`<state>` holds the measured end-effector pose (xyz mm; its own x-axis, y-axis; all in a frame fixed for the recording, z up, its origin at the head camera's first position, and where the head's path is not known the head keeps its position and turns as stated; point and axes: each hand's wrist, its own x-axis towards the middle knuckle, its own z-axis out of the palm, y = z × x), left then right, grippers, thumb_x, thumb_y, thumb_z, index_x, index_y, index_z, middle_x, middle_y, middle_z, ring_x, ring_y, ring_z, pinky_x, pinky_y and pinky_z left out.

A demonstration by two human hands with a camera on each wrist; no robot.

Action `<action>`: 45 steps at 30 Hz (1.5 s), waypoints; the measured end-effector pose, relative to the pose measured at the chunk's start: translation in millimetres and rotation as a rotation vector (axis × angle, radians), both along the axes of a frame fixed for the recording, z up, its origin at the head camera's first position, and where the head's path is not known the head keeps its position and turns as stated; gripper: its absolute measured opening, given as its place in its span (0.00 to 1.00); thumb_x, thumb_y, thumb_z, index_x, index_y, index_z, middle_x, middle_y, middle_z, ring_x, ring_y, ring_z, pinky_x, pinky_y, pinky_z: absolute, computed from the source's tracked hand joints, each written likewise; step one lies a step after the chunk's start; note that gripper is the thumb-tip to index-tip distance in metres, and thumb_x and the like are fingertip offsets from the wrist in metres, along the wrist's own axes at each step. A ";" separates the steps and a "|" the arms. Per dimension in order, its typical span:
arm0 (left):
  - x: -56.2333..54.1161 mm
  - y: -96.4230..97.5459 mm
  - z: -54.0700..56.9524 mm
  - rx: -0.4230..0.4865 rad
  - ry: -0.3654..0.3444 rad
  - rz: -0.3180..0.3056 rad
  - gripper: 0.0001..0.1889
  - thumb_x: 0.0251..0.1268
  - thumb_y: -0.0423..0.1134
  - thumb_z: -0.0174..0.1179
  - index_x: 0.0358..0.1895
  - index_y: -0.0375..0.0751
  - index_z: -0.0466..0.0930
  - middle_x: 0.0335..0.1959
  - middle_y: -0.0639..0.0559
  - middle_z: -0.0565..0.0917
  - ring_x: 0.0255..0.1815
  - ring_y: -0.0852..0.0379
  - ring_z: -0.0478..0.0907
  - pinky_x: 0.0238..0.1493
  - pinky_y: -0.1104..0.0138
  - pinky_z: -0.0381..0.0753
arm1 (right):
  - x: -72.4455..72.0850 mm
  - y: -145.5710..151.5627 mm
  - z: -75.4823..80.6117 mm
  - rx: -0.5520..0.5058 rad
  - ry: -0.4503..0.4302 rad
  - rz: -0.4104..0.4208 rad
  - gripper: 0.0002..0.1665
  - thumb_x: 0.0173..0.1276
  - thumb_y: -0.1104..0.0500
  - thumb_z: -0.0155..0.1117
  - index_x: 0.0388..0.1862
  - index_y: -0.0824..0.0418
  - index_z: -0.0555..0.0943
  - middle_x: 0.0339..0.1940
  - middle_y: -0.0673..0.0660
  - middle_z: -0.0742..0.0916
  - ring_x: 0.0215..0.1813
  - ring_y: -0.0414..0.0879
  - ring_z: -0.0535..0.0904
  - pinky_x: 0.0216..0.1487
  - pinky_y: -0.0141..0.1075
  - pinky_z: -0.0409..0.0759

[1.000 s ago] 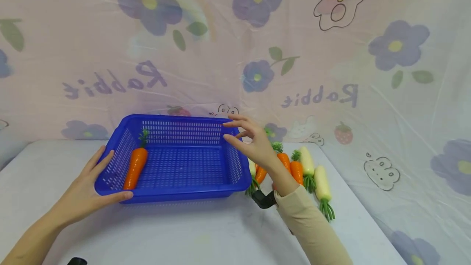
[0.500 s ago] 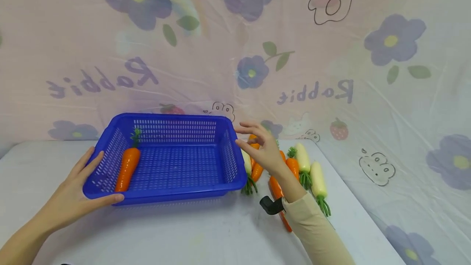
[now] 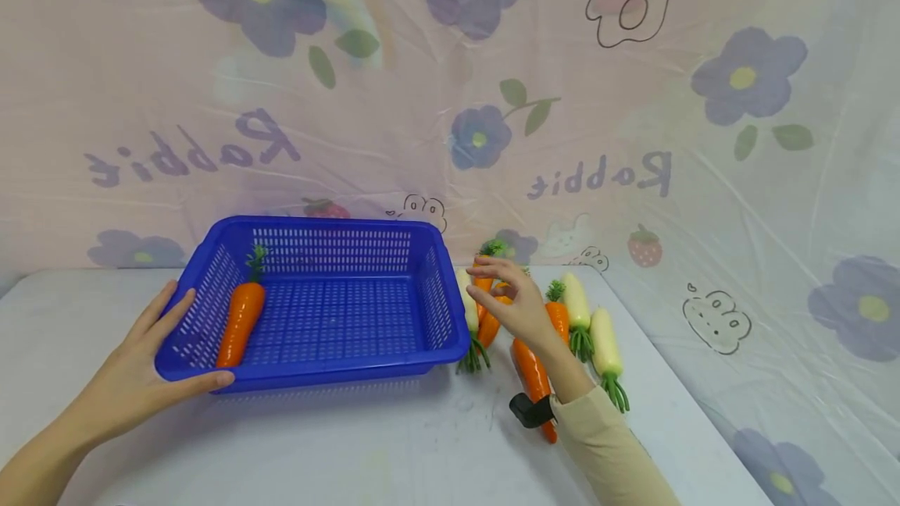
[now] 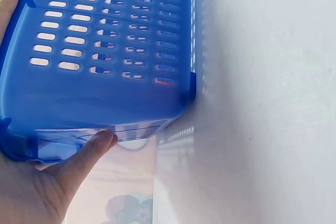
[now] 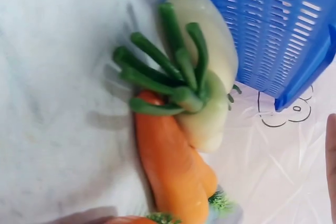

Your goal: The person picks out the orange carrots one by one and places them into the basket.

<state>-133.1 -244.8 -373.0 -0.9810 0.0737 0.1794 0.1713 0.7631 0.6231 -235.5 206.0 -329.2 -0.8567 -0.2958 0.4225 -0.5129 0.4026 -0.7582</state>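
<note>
1. edges, room: blue plastic basket stands left of centre; white tabletop shows in front of it and to its left. its right wall is just beside a white radish. the tabletop's right edge slants past the outermost radish.
2. left hand: at the basket's near left corner, fingers spread wide and nearly straight along the left rim, thumb against the front side.
3. right hand: above the vegetables right of the basket; fingers loosely curved, moderate gap to the thumb, nothing held.
4. axes: basket's long axis runs left to right, mouth upward. inside, near the left wall, lies one carrot (glossy, bright highlights), green top toward the back wall, long axis roughly front to back.
5. radishes' green stems point toward the near side. the nearest loose carrot lies partly under the right wrist, narrow end nearward.
6. surface, room: behind the table hangs a pale backdrop printed with purple flowers and mirrored "rabbit" lettering.
</note>
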 end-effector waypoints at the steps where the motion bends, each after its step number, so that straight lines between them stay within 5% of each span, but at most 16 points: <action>1: -0.1 0.1 -0.1 -0.002 0.000 0.001 0.59 0.51 0.54 0.70 0.78 0.47 0.34 0.78 0.44 0.27 0.72 0.21 0.31 0.51 0.20 0.45 | 3.6 -1.1 2.2 0.007 -0.014 -0.011 0.16 0.65 0.61 0.65 0.52 0.62 0.82 0.64 0.61 0.77 0.60 0.52 0.74 0.50 0.35 0.80; 6: -0.2 0.4 -0.2 -0.005 -0.007 0.000 0.59 0.51 0.54 0.69 0.78 0.47 0.34 0.78 0.43 0.27 0.72 0.21 0.32 0.51 0.20 0.45 | 5.3 2.7 -5.0 0.028 -0.028 -0.028 0.16 0.65 0.61 0.65 0.52 0.62 0.82 0.64 0.61 0.77 0.63 0.54 0.73 0.51 0.41 0.81; 24: 0.8 -0.3 -2.2 0.005 0.009 -0.002 0.59 0.51 0.53 0.70 0.78 0.45 0.35 0.78 0.44 0.28 0.71 0.20 0.33 0.52 0.21 0.44 | 12.6 25.6 -31.7 0.153 -0.043 -0.063 0.18 0.65 0.57 0.66 0.52 0.64 0.82 0.62 0.60 0.78 0.61 0.55 0.75 0.45 0.34 0.83; 33: 0.7 -1.2 -0.6 0.018 0.020 -0.014 0.59 0.51 0.52 0.71 0.78 0.45 0.36 0.78 0.44 0.28 0.72 0.21 0.32 0.54 0.21 0.40 | 21.9 38.6 -33.0 0.228 -0.157 -0.065 0.22 0.66 0.56 0.66 0.55 0.65 0.80 0.63 0.65 0.76 0.58 0.60 0.77 0.51 0.46 0.83; 45: -0.6 -0.9 1.1 -0.003 0.001 -0.006 0.59 0.51 0.54 0.69 0.78 0.45 0.34 0.78 0.43 0.27 0.71 0.20 0.32 0.54 0.21 0.41 | 34.4 62.8 -37.3 0.399 -0.108 -0.104 0.21 0.62 0.57 0.68 0.55 0.60 0.81 0.62 0.62 0.78 0.62 0.60 0.74 0.61 0.57 0.74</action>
